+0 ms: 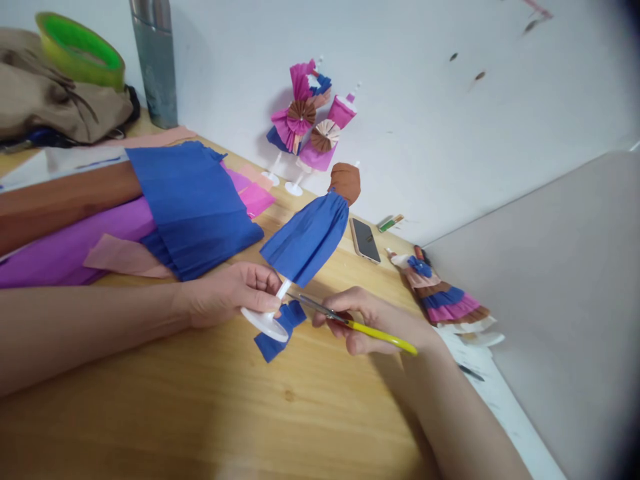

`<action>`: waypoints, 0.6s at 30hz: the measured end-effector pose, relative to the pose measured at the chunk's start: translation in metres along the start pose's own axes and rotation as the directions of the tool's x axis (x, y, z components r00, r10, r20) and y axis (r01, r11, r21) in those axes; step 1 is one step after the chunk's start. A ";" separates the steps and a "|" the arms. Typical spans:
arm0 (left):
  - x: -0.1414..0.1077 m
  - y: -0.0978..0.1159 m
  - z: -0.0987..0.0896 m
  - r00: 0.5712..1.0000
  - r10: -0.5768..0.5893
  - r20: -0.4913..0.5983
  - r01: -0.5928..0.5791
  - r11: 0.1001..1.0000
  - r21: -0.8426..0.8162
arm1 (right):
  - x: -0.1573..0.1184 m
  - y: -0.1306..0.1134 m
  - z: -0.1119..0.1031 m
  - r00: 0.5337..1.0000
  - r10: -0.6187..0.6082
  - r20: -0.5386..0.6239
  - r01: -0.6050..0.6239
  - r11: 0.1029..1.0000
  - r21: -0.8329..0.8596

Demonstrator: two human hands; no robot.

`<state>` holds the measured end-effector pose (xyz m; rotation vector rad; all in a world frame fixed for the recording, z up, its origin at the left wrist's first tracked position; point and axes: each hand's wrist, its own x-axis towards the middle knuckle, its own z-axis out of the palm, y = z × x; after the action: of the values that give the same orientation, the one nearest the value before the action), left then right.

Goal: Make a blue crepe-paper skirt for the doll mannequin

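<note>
My left hand [245, 293] is closed around the white stand [267, 325] of a small dress form, just above its round base. The dress form leans to the upper right and wears a brown crepe-paper bodice [345, 183] and a gathered blue paper skirt [310, 240]. In my right hand [367, 320] are scissors [380, 335] with a yellow handle, seen nearly edge-on. Their metal tips point left, close to the stand below the skirt hem; whether they touch it I cannot tell. Blue paper scraps [295, 317] lie on the table beneath.
Crepe-paper sheets in blue [190, 200], brown and purple lie at left. Two dressed forms [325, 137] stand by the wall. A phone [365, 240] and another dressed form [445, 293] lie at right. Green tape [80, 53] and a flask [155, 67] are at back left.
</note>
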<state>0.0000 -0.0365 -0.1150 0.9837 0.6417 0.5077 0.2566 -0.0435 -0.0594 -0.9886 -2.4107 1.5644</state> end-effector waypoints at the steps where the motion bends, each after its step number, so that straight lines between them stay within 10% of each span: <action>1: 0.000 0.000 0.000 1.000 -0.001 -0.003 0.001 1.000 0.001 | 0.000 0.000 0.001 1.000 -0.008 -0.008 0.008 1.000 -0.011; 18: 0.001 -0.003 0.000 0.999 0.033 0.034 -0.034 0.999 0.036 | 0.004 -0.003 0.007 0.999 -0.034 -0.003 0.034 0.998 0.045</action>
<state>0.0013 -0.0369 -0.1181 1.0371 0.6070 0.5092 0.2496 -0.0477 -0.0612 -0.9356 -2.3665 1.5982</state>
